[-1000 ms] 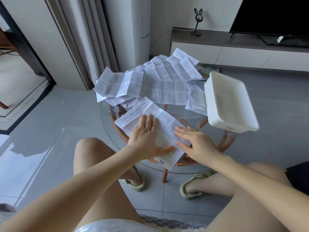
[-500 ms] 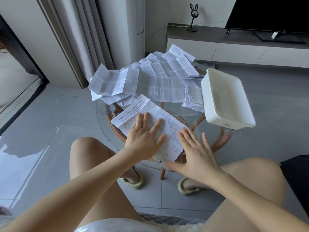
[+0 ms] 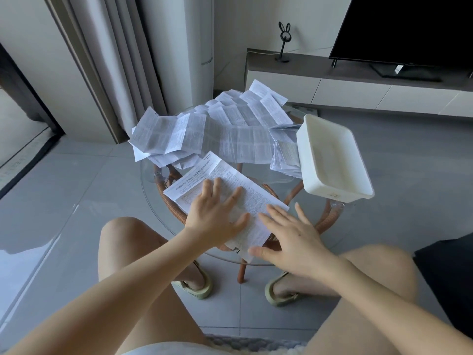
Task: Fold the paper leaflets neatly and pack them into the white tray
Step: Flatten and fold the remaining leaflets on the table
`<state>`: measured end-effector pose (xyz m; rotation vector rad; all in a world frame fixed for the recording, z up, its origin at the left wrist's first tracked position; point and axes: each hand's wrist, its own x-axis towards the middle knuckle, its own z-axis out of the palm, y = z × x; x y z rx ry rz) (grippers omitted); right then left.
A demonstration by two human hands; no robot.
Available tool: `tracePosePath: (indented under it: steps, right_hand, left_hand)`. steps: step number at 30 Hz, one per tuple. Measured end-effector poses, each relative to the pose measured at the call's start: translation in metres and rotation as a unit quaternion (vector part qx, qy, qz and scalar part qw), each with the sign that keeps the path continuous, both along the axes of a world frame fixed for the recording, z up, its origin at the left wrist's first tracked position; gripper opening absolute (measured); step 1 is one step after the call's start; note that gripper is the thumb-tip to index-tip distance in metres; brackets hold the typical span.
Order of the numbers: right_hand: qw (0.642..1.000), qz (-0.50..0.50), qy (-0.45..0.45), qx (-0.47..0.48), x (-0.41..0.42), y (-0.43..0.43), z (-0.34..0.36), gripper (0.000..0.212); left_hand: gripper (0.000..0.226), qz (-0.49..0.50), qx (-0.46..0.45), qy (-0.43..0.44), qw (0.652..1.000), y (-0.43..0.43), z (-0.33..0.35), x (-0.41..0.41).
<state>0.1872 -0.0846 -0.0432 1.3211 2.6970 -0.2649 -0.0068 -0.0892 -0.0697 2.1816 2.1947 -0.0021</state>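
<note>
So the leaflet (image 3: 256,198) being worked on is laid flat on the near part of the round glass table (image 3: 151,175), turned at a bit of an angle, print side up. Nothing is actually gripped here, it's just pressed down. The left hand (image 3: 217,219) is spread wide on the middle-left of the sheet, palm down, fingers straight and fanned out. The right hand (image 3: 291,239) is laid flat too, fingers straight, over the sheet's lower right edge. Its thumb is parked right by the bottom corner where a little barcode is printed, and the outer fingers look to be past the paper's edge and over the glass. So the paper is under both palms, not pinched by either.

Behind it, on the far half of the table, a messy pile of unfolded leaflets (image 3: 230,129) is heaped up, creased into panels and hanging over the left rim. The white tray (image 3: 330,155) is set on the right side of the tabletop, well apart from both hands. A smaller bunch of leaflets (image 3: 284,155) is tucked against its left wall. Rattan legs can be seen through the glass.
</note>
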Motion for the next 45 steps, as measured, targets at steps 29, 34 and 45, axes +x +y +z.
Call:
tracePosePath:
  steps: [29,34,45]
  right_hand:
    - [0.946,0.143,0.290,0.018,0.047,0.003,-0.011,0.033]
    - [0.947,0.009,0.282,-0.153,0.052,0.009,0.010,0.034]
    - [0.966,-0.107,0.233,-0.040,-0.007,0.050,0.003,0.040]
  left_hand:
    - [0.035,-0.286,0.009,-0.266,0.920,-0.077,-0.001,-0.058]
    - [0.042,-0.239,0.074,-0.182,0.951,-0.066,-0.002,-0.080]
    - [0.079,-0.275,0.075,-0.170,0.943,-0.069,-0.012,-0.095]
